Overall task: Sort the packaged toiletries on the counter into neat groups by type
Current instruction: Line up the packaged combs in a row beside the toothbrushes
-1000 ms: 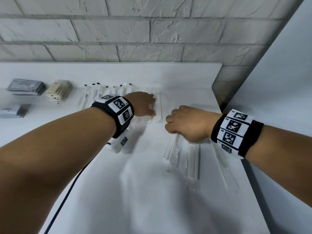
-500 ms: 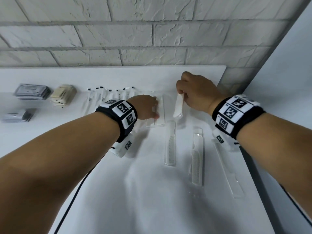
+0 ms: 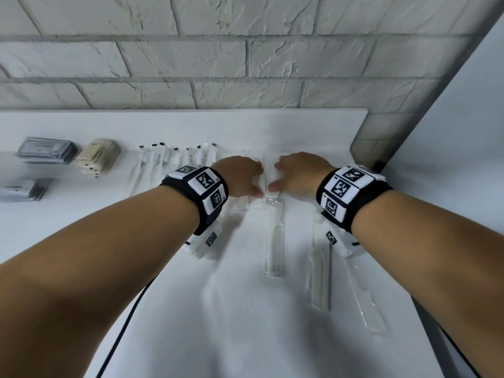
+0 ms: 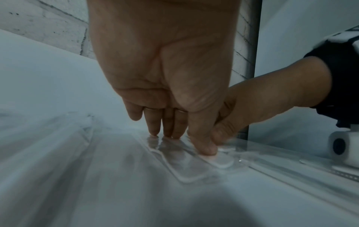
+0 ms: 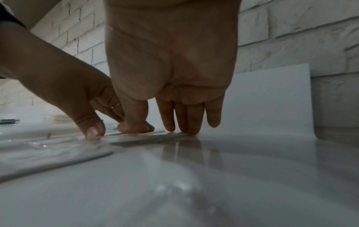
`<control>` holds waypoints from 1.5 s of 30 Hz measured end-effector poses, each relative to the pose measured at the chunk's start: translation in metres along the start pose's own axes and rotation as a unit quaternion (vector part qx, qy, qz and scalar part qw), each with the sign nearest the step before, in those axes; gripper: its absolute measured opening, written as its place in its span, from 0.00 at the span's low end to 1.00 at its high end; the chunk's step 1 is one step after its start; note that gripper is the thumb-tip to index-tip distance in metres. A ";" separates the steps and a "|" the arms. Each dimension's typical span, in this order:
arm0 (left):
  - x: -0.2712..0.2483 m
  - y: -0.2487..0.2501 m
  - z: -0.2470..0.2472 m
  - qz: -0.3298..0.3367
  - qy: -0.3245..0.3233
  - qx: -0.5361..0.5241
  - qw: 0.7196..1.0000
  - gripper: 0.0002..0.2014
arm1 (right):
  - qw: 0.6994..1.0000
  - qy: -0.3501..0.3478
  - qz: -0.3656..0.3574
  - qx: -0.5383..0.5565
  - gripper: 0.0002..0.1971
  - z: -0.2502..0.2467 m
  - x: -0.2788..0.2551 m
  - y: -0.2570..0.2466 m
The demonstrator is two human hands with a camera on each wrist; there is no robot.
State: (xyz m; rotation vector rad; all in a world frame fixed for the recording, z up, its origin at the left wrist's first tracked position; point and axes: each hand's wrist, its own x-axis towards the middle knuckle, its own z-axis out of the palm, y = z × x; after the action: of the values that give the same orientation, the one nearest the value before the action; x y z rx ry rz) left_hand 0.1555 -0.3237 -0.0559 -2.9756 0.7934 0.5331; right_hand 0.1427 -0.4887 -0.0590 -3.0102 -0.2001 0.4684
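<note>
Several combs in clear wrappers [image 3: 268,184] lie side by side at the back of the white counter [image 3: 191,309]. My left hand [image 3: 240,175] presses straight fingers [image 4: 175,130] down on the left packets [image 4: 186,162]. Beside it, thumb to thumb, my right hand [image 3: 297,173] rests flat on the rightmost packet, its fingers [image 5: 182,121] straight and touching the surface. Neither hand grips anything. Three more wrapped combs lie loose nearer me: one in the middle [image 3: 276,241], one under my right wrist [image 3: 319,276] and one at the right edge [image 3: 365,301].
Left of the combs stands a row of wrapped toothbrushes [image 3: 169,159], then a beige packet pile [image 3: 98,156] and two grey packet piles [image 3: 46,150] [image 3: 24,189]. A brick wall [image 3: 245,64] closes the back; a white panel [image 3: 463,159] closes the right side.
My right hand lifted a wrapped comb from the front group, carried it to the back, laid it beside the row and now lies flat on it. The left hand stayed on the row.
</note>
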 end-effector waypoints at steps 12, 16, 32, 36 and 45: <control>-0.002 0.000 -0.002 0.001 0.010 -0.013 1.000 0.36 | 0.993 -0.063 -0.064 -0.076 0.39 0.000 -0.006 -0.001; -0.002 0.001 -0.002 0.003 0.009 -0.010 1.000 0.36 | 0.993 -0.067 -0.056 -0.077 0.39 0.001 -0.004 -0.003; -0.006 -0.017 -0.006 -0.053 0.058 -0.057 0.995 0.25 | 0.924 -0.078 -0.322 -0.190 0.17 0.013 -0.078 -0.027; -0.009 -0.013 -0.008 -0.054 0.059 -0.063 0.995 0.25 | 0.911 -0.072 -0.337 -0.226 0.12 0.013 -0.075 -0.032; -0.009 -0.002 -0.008 -0.042 0.048 -0.105 0.992 0.22 | 0.935 0.010 -0.183 0.304 0.16 -0.059 -0.066 0.009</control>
State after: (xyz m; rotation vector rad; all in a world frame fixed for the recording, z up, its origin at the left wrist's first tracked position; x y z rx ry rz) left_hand 0.1520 -0.3190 -0.0453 -3.2325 0.6532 0.5042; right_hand 0.0997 -0.5109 0.0153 -2.3018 -0.4989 0.3726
